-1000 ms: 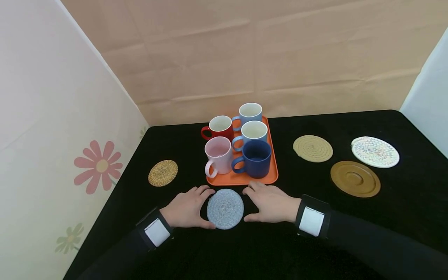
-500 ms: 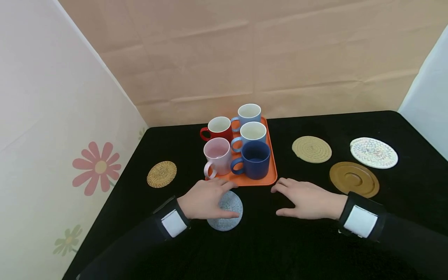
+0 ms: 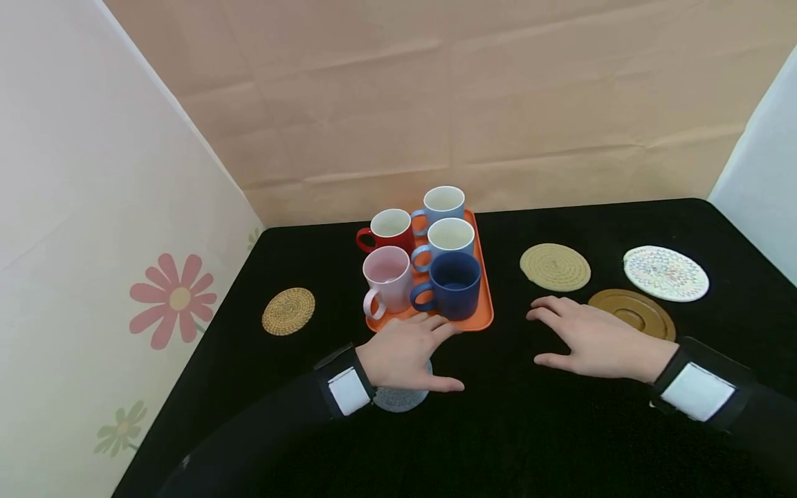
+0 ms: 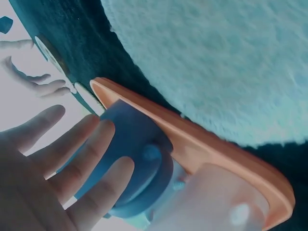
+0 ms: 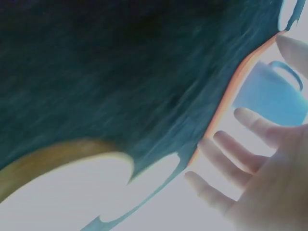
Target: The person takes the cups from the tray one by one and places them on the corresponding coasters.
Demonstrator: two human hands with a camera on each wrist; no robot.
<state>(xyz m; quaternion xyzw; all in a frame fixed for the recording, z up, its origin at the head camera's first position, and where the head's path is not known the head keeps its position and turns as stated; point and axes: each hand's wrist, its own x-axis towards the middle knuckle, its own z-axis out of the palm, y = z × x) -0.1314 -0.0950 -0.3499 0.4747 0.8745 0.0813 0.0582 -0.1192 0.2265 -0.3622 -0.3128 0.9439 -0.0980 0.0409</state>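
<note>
Left hand (image 3: 407,353): moved forward off the grey coaster (image 3: 398,398) since a second ago — fingers straight, holding nothing, tips at the orange tray (image 3: 484,304) edge by the dark blue mug (image 3: 453,283).
Right hand (image 3: 591,339): slid right toward the brown saucer (image 3: 641,311) — fingers loose, empty.
Coaster: on the worktop (image 3: 529,429), half under the left wrist.
Reading: coaster set down, a mug likely next.

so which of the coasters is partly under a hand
The blue-grey woven coaster nearest the person: the left hand covers most of it. The straw coaster, tan coaster, brown coaster and white patterned coaster lie uncovered.
</note>
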